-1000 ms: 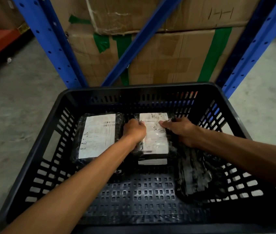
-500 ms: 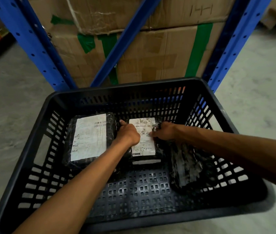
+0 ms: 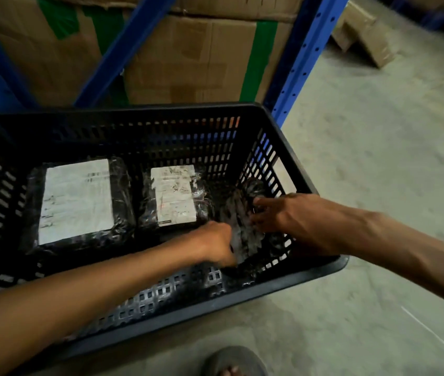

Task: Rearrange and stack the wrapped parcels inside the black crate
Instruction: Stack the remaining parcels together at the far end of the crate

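Unlabelled wrapped parcel (image 3: pixel 238 226) at 3 o'clock in black crate (image 3: pixel 145 115): soft, crinkly, slippery film, probably light. Left hand (image 3: pixel 214 244) and right hand (image 3: pixel 280 217) grip closed on both sides. Better hold under edges.

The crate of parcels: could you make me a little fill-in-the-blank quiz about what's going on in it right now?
1. The black crate holds ____ wrapped parcels.
2. Both the left hand and the right hand are on the unlabelled parcel at the crate's ____ side.
3. The large labelled parcel and the small labelled parcel each show a ____ label.

Missing words: three; right; white
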`<state>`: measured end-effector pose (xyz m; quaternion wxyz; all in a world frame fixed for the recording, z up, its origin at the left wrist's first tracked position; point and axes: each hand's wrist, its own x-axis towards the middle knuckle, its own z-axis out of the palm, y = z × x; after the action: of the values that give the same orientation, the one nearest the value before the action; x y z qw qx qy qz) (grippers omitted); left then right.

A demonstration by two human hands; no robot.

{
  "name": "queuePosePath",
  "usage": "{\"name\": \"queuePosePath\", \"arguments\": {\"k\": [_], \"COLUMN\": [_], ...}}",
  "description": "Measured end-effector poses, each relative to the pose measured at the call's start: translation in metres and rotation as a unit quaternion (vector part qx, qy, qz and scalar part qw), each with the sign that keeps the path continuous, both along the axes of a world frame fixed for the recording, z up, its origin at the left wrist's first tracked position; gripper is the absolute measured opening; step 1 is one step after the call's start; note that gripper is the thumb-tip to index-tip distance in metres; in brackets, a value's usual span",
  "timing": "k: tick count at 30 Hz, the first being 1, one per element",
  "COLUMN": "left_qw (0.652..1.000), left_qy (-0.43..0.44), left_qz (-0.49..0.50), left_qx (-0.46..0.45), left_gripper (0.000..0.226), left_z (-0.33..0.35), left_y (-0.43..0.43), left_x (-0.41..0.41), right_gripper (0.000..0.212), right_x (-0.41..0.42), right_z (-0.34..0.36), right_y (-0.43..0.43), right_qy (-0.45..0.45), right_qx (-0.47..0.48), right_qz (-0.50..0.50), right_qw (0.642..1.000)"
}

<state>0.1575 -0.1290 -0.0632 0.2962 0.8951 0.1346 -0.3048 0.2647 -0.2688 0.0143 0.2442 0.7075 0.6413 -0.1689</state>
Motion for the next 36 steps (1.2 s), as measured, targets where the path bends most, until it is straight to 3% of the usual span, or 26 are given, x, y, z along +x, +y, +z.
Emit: {"name": "queuePosePath", "arguments": {"k": [4, 9, 12, 15, 20, 23, 25, 27, 29, 31, 33, 35, 36], "left_qw": [0.994, 0.988, 0.981, 0.983, 0.990, 0.978, 0.975, 0.971, 0.941, 0.864, 0.769, 0.704, 0.687], "left_qy": [0.053, -0.044, -0.094, -0.073, -0.011, -0.002, -0.021, -0.042, -0.072, -0.119, -0.174, -0.214, -0.236], "left_qz": [0.056, 0.134, 0.151, 0.146, 0.094, 0.116, 0.123, 0.158, 0.251, 0.367, 0.462, 0.527, 0.545], "left_qx": [-0.078, -0.064, -0.074, -0.084, -0.104, -0.174, -0.186, -0.177, -0.215, -0.323, -0.406, -0.426, -0.419], "left_gripper": [0.054, 0.077, 0.071, 0.065, 0.054, 0.052, 0.059, 0.064, 0.068, 0.049, 0.030, 0.025, 0.029], "left_z": [-0.051, -0.103, -0.109, -0.107, -0.068, -0.033, -0.005, 0.025, 0.050, 0.066, 0.073, 0.070, 0.067], "left_y": [-0.022, -0.046, -0.048, -0.044, -0.018, 0.005, 0.026, 0.044, 0.061, 0.073, 0.079, 0.081, 0.081], "left_x": [0.011, 0.015, 0.006, 0.006, -0.002, -0.026, -0.045, -0.063, -0.076, -0.083, -0.086, -0.086, -0.084], "right_gripper": [0.055, 0.042, 0.039, 0.040, 0.039, 0.058, 0.059, 0.053, 0.039, 0.031, 0.033, 0.037, 0.038], "right_x": [0.004, -0.001, -0.003, -0.004, 0.000, 0.000, 0.005, 0.013, 0.021, 0.023, 0.017, 0.011, 0.008], "right_z": [-0.017, -0.057, -0.068, -0.063, -0.035, -0.004, 0.020, 0.034, 0.033, 0.023, 0.015, 0.009, 0.006], "right_y": [0.004, 0.028, 0.035, 0.035, 0.039, 0.045, 0.048, 0.050, 0.054, 0.063, 0.076, 0.093, 0.103], "right_qy": [-0.012, -0.080, -0.081, -0.064, 0.026, 0.164, 0.224, 0.317, 0.422, 0.529, 0.577, 0.582, 0.579], "right_qx": [0.014, -0.041, -0.059, -0.055, -0.013, 0.020, 0.043, 0.081, 0.147, 0.200, 0.208, 0.198, 0.199], "right_qz": [0.080, 0.122, 0.074, 0.076, 0.057, -0.026, -0.107, -0.203, -0.300, -0.413, -0.516, -0.582, -0.608], "right_qw": [0.997, 0.989, 0.992, 0.994, 0.998, 0.986, 0.968, 0.923, 0.843, 0.714, 0.598, 0.533, 0.506]}}
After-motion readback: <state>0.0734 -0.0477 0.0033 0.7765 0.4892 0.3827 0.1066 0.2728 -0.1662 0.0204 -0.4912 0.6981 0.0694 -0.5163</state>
